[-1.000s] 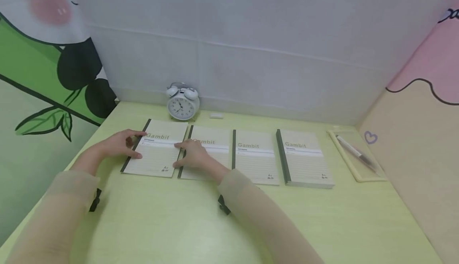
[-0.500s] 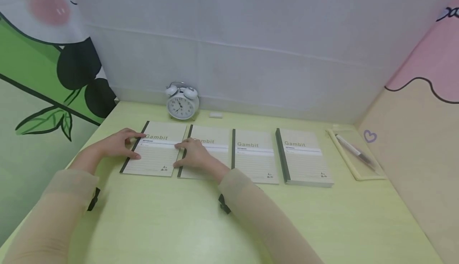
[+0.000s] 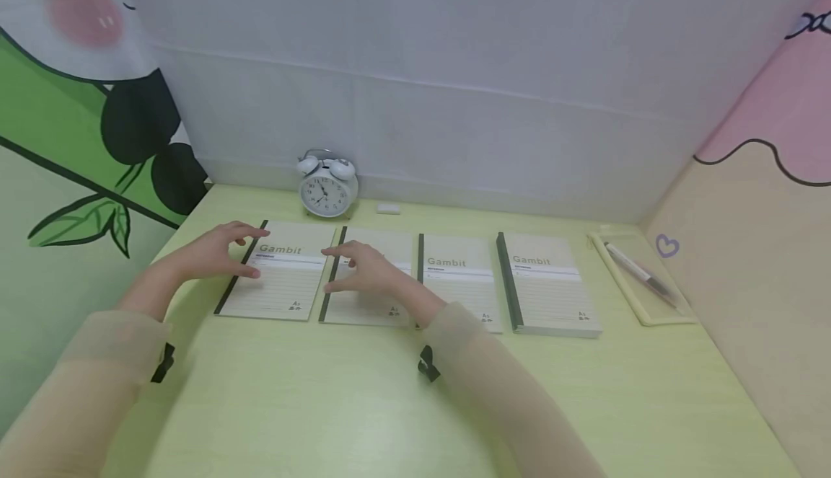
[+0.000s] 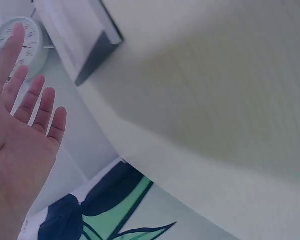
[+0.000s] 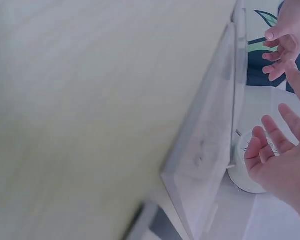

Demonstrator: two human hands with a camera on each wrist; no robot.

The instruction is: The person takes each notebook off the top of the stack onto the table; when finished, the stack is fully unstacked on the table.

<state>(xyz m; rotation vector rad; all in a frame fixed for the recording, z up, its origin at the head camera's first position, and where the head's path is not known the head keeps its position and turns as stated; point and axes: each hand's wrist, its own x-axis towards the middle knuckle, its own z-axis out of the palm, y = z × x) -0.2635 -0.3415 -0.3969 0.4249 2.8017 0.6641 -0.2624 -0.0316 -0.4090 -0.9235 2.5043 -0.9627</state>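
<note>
Notebooks marked "Gambit" lie side by side on the desk, dark spines to the left. My left hand point(image 3: 217, 251) hovers over the spine side of the leftmost notebook point(image 3: 282, 294), thumb and fingers spread, apart from it. In the left wrist view that hand point(image 4: 22, 137) holds nothing. Above the second notebook point(image 3: 360, 310) is my right hand point(image 3: 370, 269), partly hiding its cover. Its fingers are spread and loosely bent around nothing in the right wrist view, near a notebook point(image 5: 205, 145). Further right lie a third notebook point(image 3: 457, 287) and a thicker notebook or stack point(image 3: 552, 290).
A white twin-bell alarm clock point(image 3: 327, 193) stands at the back left. Beside it lies a small white block point(image 3: 388, 209), like an eraser. A clear zip pouch point(image 3: 626, 290) with a pen point(image 3: 639, 272) lies at the right. Walls border the desk point(image 3: 363, 399) at the back and sides.
Both hands have lifted off the leftmost notebook, and the right one has shifted right. Earlier they touched its two side edges. The notebooks keep their row; the view shifts slightly.
</note>
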